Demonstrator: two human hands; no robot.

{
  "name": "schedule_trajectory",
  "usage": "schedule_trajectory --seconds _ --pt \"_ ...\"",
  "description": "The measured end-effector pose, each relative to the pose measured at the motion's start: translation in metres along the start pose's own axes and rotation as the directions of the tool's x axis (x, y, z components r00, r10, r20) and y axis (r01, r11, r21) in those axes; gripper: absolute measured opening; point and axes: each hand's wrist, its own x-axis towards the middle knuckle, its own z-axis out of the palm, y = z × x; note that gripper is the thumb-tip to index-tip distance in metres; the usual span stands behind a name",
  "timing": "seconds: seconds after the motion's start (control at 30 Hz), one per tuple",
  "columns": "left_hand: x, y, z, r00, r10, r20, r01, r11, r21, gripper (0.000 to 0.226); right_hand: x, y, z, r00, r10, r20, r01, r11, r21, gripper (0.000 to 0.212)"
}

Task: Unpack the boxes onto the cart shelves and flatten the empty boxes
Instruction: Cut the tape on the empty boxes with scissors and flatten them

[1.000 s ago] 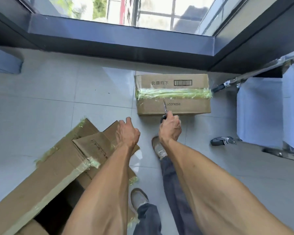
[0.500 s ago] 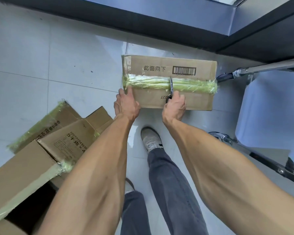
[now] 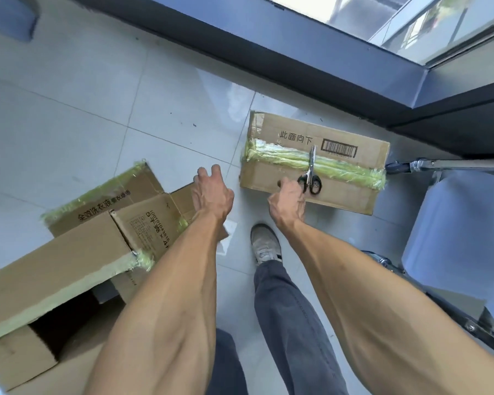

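Left of the sealed brown cardboard box (image 3: 314, 162) bound with green tape lies an opened brown cardboard box (image 3: 69, 263), flaps out. The left hand (image 3: 211, 192) hovers between them, fingers loosely spread, holding nothing. On the sealed box's top lie black-handled scissors (image 3: 311, 173); the right hand (image 3: 288, 199) rests just beside their handles, fingers curled; contact unclear. Right of it stands the metal-framed cart (image 3: 454, 223).

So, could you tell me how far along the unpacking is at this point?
Done: one opened box lies on the floor at the left, flaps loose, not yet flattened. In hand: scissors lie on the taped box, the right hand beside their handles; the left hand hovers open. Left: cutting the green tape, unpacking onto the cart, flattening.
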Motion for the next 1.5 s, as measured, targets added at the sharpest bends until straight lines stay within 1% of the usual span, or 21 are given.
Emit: schedule_trajectory --seconds 0.1,0.2,0.23,0.27,0.33,0.4,0.53,0.63,0.7,0.77,0.83,0.9,0.97,1.07,1.17,1.23,1.27,1.33,1.4,1.47,1.5 --pt "-0.014 -0.046 -0.028 0.984 -0.135 -0.12 0.132 0.991 -0.031 0.036 -0.039 -0.026 0.01 0.995 -0.089 0.053 0.091 0.995 -0.034 0.023" --pt "-0.039 -0.104 -0.055 0.939 -0.284 -0.194 0.271 0.958 -0.095 0.022 -0.095 -0.06 0.026 0.977 -0.166 0.13 0.163 0.986 0.037 0.017" --pt "-0.053 -0.127 -0.06 0.919 -0.34 -0.201 0.32 0.939 -0.129 0.018 -0.118 -0.073 0.033 0.96 -0.227 0.163 0.223 0.974 0.042 0.018" --pt "-0.068 -0.147 -0.062 0.898 -0.394 -0.198 0.368 0.916 -0.159 0.016 -0.139 -0.085 0.042 0.926 -0.323 0.195 0.325 0.945 0.022 0.018" --pt "-0.1 -0.19 -0.059 0.855 -0.493 -0.16 0.464 0.866 -0.187 0.016 -0.181 -0.106 0.062 0.824 -0.499 0.27 0.527 0.849 -0.04 0.015" --pt "-0.131 -0.231 -0.052 0.818 -0.567 -0.096 0.546 0.819 -0.177 0.021 -0.218 -0.123 0.087 0.734 -0.581 0.351 0.637 0.768 -0.062 0.017" --pt "-0.182 -0.313 -0.024 0.778 -0.625 0.071 0.629 0.77 -0.106 0.024 -0.275 -0.141 0.149 0.596 -0.591 0.544 0.762 0.63 -0.151 0.024" --pt "-0.209 -0.373 0.003 0.806 -0.56 0.191 0.583 0.807 -0.094 0.027 -0.311 -0.146 0.198 0.543 -0.553 0.632 0.819 0.515 -0.253 0.03" --pt "-0.218 -0.399 0.013 0.836 -0.504 0.216 0.533 0.839 -0.106 0.031 -0.324 -0.148 0.218 0.59 -0.554 0.588 0.785 0.563 -0.257 0.046" --pt "-0.223 -0.421 0.019 0.864 -0.466 0.191 0.495 0.856 -0.15 0.038 -0.335 -0.154 0.23 0.641 -0.628 0.441 0.763 0.587 -0.271 0.058" --pt "-0.22 -0.437 0.012 0.88 -0.462 0.109 0.474 0.849 -0.232 0.043 -0.342 -0.162 0.233 0.657 -0.69 0.302 0.752 0.578 -0.317 0.063" --pt "-0.214 -0.449 -0.002 0.889 -0.458 -0.013 0.437 0.857 -0.271 0.042 -0.345 -0.17 0.232 0.666 -0.704 0.245 0.735 0.564 -0.377 0.071" --pt "-0.206 -0.46 -0.019 0.893 -0.428 -0.136 0.385 0.886 -0.258 0.039 -0.345 -0.182 0.229 0.656 -0.73 0.192 0.721 0.53 -0.447 0.077" --pt "-0.194 -0.471 -0.035 0.865 -0.364 -0.345 0.314 0.93 -0.193 0.048 -0.34 -0.213 0.226 0.61 -0.787 0.092 0.722 0.503 -0.475 0.079" --pt "-0.179 -0.481 -0.045 0.806 -0.389 -0.446 0.31 0.92 -0.241 0.067 -0.33 -0.244 0.225 0.623 -0.781 0.045 0.715 0.545 -0.438 0.081" --pt "-0.168 -0.486 -0.052 0.771 -0.405 -0.491 0.313 0.913 -0.262 0.081 -0.323 -0.257 0.227 0.654 -0.752 0.087 0.689 0.543 -0.48 0.072" --pt "-0.163 -0.488 -0.057 0.76 -0.399 -0.513 0.313 0.917 -0.249 0.085 -0.321 -0.259 0.23 0.664 -0.731 0.158 0.688 0.513 -0.513 0.06" --pt "-0.15 -0.491 -0.065 0.771 -0.388 -0.504 0.314 0.921 -0.229 0.088 -0.323 -0.253 0.239 0.654 -0.652 0.384 0.729 0.406 -0.551 0.036" --pt "-0.137 -0.491 -0.072 0.828 -0.401 -0.391 0.326 0.913 -0.244 0.088 -0.328 -0.235 0.247 0.641 -0.505 0.578 0.758 0.297 -0.581 0.032" --pt "-0.123 -0.49 -0.073 0.877 -0.417 -0.24 0.36 0.899 -0.25 0.087 -0.331 -0.211 0.257 0.645 -0.378 0.664 0.753 0.167 -0.637 0.038" --pt "-0.118 -0.489 -0.072 0.888 -0.421 -0.185 0.376 0.896 -0.237 0.087 -0.331 -0.199 0.261 0.645 -0.319 0.694 0.746 0.063 -0.663 0.041"
